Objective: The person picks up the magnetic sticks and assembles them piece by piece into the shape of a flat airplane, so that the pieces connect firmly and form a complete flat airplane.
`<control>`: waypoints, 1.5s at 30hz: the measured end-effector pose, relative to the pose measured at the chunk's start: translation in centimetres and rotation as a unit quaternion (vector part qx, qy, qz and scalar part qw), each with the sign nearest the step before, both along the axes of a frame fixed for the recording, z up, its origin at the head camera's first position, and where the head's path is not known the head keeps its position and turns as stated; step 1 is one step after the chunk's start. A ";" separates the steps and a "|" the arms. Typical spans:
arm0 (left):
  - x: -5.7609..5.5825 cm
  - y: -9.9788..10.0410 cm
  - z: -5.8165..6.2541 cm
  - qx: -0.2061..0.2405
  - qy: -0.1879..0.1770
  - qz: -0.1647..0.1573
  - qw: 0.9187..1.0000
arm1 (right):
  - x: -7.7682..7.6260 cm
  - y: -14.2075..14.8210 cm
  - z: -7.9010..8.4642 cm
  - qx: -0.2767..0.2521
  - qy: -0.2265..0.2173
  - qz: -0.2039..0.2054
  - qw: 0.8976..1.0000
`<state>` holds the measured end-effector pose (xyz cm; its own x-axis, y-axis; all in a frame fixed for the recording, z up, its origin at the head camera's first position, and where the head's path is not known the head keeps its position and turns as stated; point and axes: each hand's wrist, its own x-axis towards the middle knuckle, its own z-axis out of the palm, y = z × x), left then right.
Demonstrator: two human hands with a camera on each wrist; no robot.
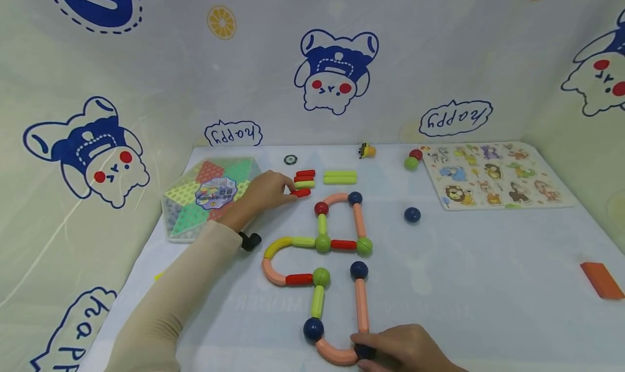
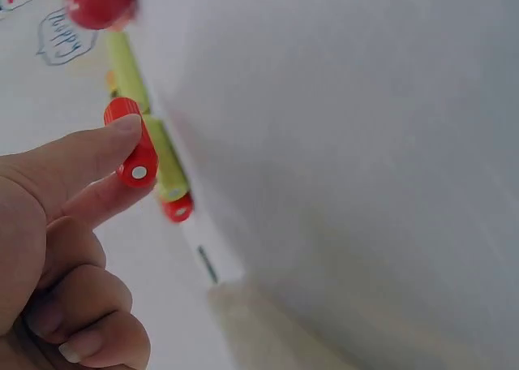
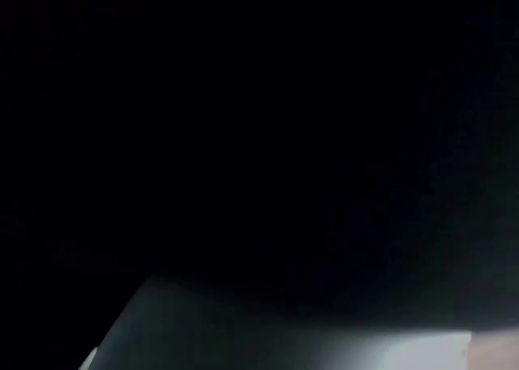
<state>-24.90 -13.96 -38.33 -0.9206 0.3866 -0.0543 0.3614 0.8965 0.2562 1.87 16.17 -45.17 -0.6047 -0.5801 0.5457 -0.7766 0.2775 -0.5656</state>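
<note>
In the head view my left hand [image 1: 266, 192] pinches a short red magnetic stick [image 1: 301, 192] between thumb and forefinger; the left wrist view shows the same red stick [image 2: 134, 147] in the fingertips, the other fingers curled. Beside it lie short red and green sticks [image 1: 305, 184]. My right hand [image 1: 407, 347] grips a dark blue ball [image 1: 365, 352] at the near right corner of a figure of sticks and balls. At this ball meet a straight pink stick [image 1: 361, 304] and a curved pink stick [image 1: 337, 354]. The right wrist view is almost wholly dark.
A clear box of patterned tiles [image 1: 180, 220] stands at left, partly behind the left forearm. Two green sticks [image 1: 340, 177] lie at the back. A loose blue ball [image 1: 412, 215], an animal puzzle board [image 1: 503, 201] and an orange block [image 1: 602, 280] are on the right.
</note>
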 end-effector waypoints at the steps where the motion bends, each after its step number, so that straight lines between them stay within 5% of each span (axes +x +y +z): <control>1: 0.4 -0.4 0.3 0.007 -0.001 0.007 1.000 | 0.0 0.2 0.1 -0.003 -0.025 -0.012 1.000; 5: 3.1 -1.7 1.9 0.052 -0.002 0.023 0.998 | -1.0 1.3 1.2 -0.012 -0.110 -0.104 0.988; 10: 8.5 -0.5 3.5 0.112 -0.011 -0.044 0.993 | -3.7 2.3 2.8 0.014 -0.196 -0.213 0.957; 14: 12.4 2.5 2.7 0.127 -0.049 -0.117 0.984 | -5.8 2.1 2.5 0.028 -0.235 -0.214 0.948; 18: 14.6 5.0 1.0 0.117 -0.073 -0.162 0.977 | -6.7 1.5 1.6 0.039 -0.245 -0.200 0.948; 23: 15.6 5.9 -0.2 0.109 -0.078 -0.168 0.977 | -7.4 0.7 1.2 0.071 -0.225 -0.193 0.953; 30: 15.8 5.6 -0.2 0.107 -0.075 -0.167 0.977 | -7.8 0.3 1.5 0.117 -0.214 -0.197 0.949; 45: 15.8 5.8 -0.8 0.075 -0.041 -0.158 0.984 | -7.6 0.8 1.2 0.084 -0.216 -0.213 0.949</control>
<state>-9.06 -8.16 -39.10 -0.7487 0.6615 -0.0433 0.5884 0.6932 0.4163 -5.69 16.98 -44.01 -0.9502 -0.2901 0.1140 -0.2791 0.6290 -0.7256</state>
